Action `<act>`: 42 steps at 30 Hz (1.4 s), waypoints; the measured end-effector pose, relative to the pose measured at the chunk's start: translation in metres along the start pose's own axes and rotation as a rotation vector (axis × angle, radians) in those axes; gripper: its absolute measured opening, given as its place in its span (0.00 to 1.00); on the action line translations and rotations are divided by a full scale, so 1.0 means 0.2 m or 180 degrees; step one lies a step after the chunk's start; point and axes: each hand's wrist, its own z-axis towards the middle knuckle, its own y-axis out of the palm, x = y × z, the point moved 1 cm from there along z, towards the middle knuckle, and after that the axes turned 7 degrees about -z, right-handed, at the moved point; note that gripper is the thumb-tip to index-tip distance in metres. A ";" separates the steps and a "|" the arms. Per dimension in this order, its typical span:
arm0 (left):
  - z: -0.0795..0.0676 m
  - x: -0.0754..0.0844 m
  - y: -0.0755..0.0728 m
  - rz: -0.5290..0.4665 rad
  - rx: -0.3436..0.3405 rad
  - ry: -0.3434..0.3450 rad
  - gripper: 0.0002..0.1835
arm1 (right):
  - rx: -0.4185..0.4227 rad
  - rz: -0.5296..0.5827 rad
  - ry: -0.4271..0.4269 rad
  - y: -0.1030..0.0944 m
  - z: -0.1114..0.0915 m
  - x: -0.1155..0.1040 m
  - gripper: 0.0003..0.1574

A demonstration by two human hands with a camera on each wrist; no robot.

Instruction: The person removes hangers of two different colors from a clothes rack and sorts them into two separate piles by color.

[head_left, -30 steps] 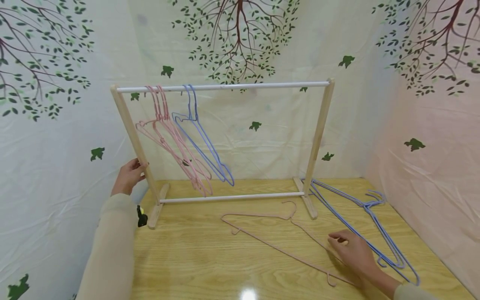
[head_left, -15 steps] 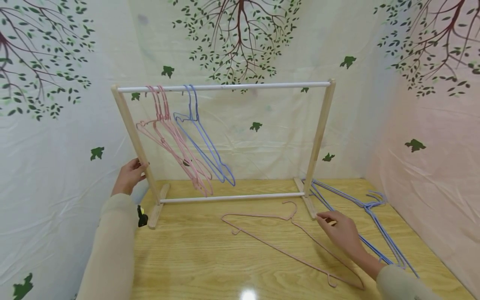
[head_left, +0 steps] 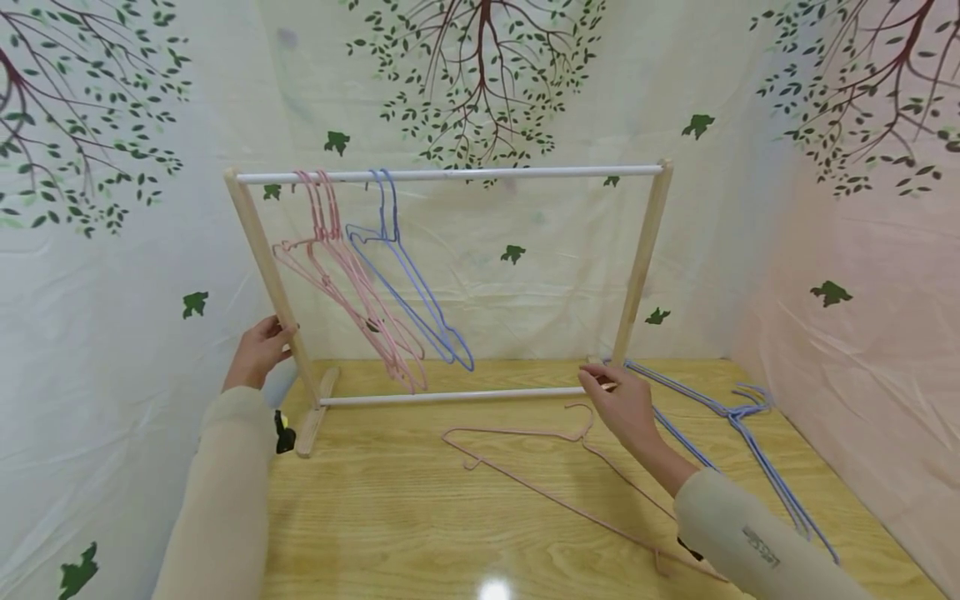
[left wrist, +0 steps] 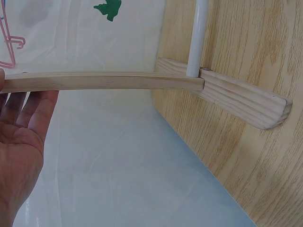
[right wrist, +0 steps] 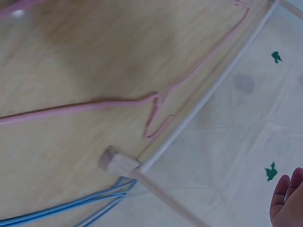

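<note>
My left hand (head_left: 258, 350) grips the left wooden post (head_left: 262, 250) of a small clothes rack. In the left wrist view, its fingers (left wrist: 40, 111) lie behind the post and part of the thumb shows at the left edge. My right hand (head_left: 626, 408) is raised in front of the rack's lower right corner, fingers loosely bent, holding nothing. Several pink hangers (head_left: 330, 237) hang at the left of the white top bar (head_left: 525, 173), with blue hangers (head_left: 387, 239) to their right. A pink hanger (head_left: 555, 499) lies on the table below my right hand; my sleeve hides part of it.
Several blue hangers (head_left: 738, 411) lie stacked on the wooden table (head_left: 375, 517) at the right, partly behind my right arm. A white lower bar (head_left: 450, 395) joins the rack's feet. Cloth printed with trees and leaves hangs behind and at both sides.
My right hand has moved up and left, from above the pink hanger's right end to the rack's lower right corner. The left hand stays on the post.
</note>
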 end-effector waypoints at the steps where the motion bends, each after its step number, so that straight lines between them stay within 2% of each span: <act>1: 0.00 0.00 0.00 -0.0002 -0.0004 -0.0002 0.32 | 0.0008 0.0017 -0.0037 0.02 0.02 -0.03 0.11; 10: 0.04 -0.02 -0.02 0.0039 0.0032 -0.0020 0.32 | -0.0023 0.0118 -0.0182 0.11 0.20 -0.23 0.14; 18: 0.05 -0.02 -0.03 0.0051 0.0001 -0.0051 0.33 | -0.0109 0.0095 -0.0145 0.19 0.33 -0.41 0.16; 24: 0.06 -0.02 -0.03 0.0014 -0.0048 -0.0022 0.33 | -0.0292 0.0064 -0.0124 0.27 0.39 -0.54 0.17; 33: 0.08 -0.02 -0.03 0.0037 -0.0087 -0.0019 0.32 | -0.0371 0.0078 -0.0166 0.38 0.47 -0.71 0.16; 42: 0.09 -0.02 -0.03 0.0010 -0.0142 0.0005 0.33 | -0.0566 0.0103 -0.0008 0.49 0.51 -0.83 0.16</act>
